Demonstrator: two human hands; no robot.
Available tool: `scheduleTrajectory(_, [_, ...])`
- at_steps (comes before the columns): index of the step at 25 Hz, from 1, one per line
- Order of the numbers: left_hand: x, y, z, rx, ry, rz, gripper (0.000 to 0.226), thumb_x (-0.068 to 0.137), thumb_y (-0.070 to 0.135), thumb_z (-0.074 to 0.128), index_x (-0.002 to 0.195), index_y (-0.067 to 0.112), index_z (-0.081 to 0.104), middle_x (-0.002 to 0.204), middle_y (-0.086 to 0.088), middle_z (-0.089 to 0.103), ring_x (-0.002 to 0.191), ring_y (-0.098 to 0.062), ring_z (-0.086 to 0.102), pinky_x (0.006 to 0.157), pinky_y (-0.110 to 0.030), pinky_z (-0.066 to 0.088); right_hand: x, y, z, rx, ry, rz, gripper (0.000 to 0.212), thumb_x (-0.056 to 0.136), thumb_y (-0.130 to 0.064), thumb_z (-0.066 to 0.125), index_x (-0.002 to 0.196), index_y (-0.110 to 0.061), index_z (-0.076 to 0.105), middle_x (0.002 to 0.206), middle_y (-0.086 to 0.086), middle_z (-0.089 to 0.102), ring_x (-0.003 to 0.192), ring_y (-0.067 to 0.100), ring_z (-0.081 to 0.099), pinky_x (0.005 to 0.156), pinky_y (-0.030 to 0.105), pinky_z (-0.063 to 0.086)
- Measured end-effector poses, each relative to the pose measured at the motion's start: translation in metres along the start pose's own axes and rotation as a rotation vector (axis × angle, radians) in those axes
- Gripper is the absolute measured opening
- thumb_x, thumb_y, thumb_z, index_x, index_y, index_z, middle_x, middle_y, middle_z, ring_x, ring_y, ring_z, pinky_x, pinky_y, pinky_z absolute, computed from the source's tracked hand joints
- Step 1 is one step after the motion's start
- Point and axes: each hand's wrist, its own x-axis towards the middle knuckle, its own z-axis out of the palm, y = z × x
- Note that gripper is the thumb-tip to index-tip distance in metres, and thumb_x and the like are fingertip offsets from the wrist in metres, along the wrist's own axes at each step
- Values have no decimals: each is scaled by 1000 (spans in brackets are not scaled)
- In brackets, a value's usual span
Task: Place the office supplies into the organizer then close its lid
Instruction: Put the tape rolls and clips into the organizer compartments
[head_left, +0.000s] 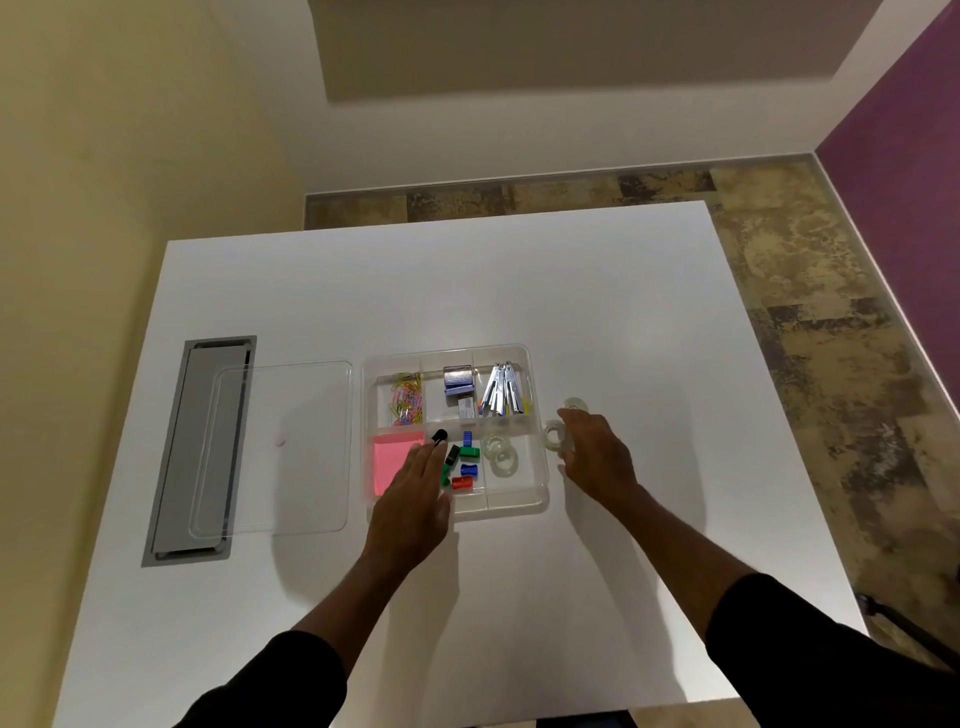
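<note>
Head view: organizer (537, 488) open, long axis left-right; lid (280, 447) flat beside its left edge.
Left hand (415, 493) spread, empty; right hand (597, 457) pinches tape roll (555, 435) beyond right rim, white table (649, 322) around.

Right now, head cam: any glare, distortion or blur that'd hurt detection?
Head view: wide-angle bend bows the table edges; soft shadows under both arms; the clear lid and clear tape rolls show low contrast against white; the right hand fingertips look slightly blurred; organizer contents stay readable.
</note>
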Motion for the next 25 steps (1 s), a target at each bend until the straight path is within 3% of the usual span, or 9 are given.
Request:
scheduleTrajectory(5, [2, 4, 1, 8, -4, 7, 72, 104, 19, 67, 167, 15, 33, 175, -7, 38, 165, -28, 31, 122, -45, 52, 8, -3, 1, -398, -133, -191, 65, 103, -13, 56, 163, -19, 34, 173, -2, 34, 154, 26, 42, 103, 41, 58])
scheduleTrajectory(7, [1, 5, 1, 5, -2, 7, 72, 104, 19, 67, 167, 15, 33, 175, -7, 37, 166, -28, 30, 123, -45, 50, 9, -6, 3, -462, -161, -199, 62, 100, -9, 58, 158, -17, 39, 166, 0, 42, 147, 28, 47, 99, 41, 57])
scheduleTrajectory(10, [0, 6, 1, -3, 1, 0, 72, 104, 20, 67, 167, 16, 33, 175, -7, 37, 166, -27, 29, 122, -45, 50, 8, -5, 8, -516, -179, -223, 44, 96, 1, 51, 137, -14, 54, 140, 4, 60, 132, 29, 56, 92, 41, 57])
scheduleTrajectory(15, [-5, 4, 2, -14, 4, -9, 71, 103, 19, 67, 166, 17, 35, 174, -6, 38, 166, -27, 29, 119, -44, 53, 0, 2, 14, -306, -146, -129, 31, 101, -3, 52, 129, -12, 58, 133, 5, 61, 131, 28, 56, 90, 41, 63])
scheduleTrajectory(20, [-9, 2, 2, -17, 6, -6, 69, 103, 19, 68, 165, 17, 36, 174, -7, 39, 164, -27, 34, 116, -43, 56, -6, -7, 12, -7, 67, -18, 46, 96, -10, 71, 141, -10, 61, 140, 10, 63, 128, 32, 59, 93, 43, 63])
scheduleTrajectory(23, [-11, 2, 1, -14, 14, -3, 64, 103, 18, 68, 162, 16, 42, 173, -8, 41, 163, -28, 35, 118, -46, 55, -12, -24, 15, 82, 125, -84, 49, 90, -10, 82, 136, -9, 65, 132, 12, 68, 122, 32, 65, 92, 40, 63])
scheduleTrajectory(25, [-12, 2, 1, -13, 18, -1, 63, 103, 18, 67, 161, 16, 43, 173, -9, 41, 164, -28, 33, 120, -47, 54, -14, -38, 18, 117, 76, -161, 52, 88, -10, 86, 136, -10, 67, 133, 10, 69, 122, 28, 66, 92, 37, 62])
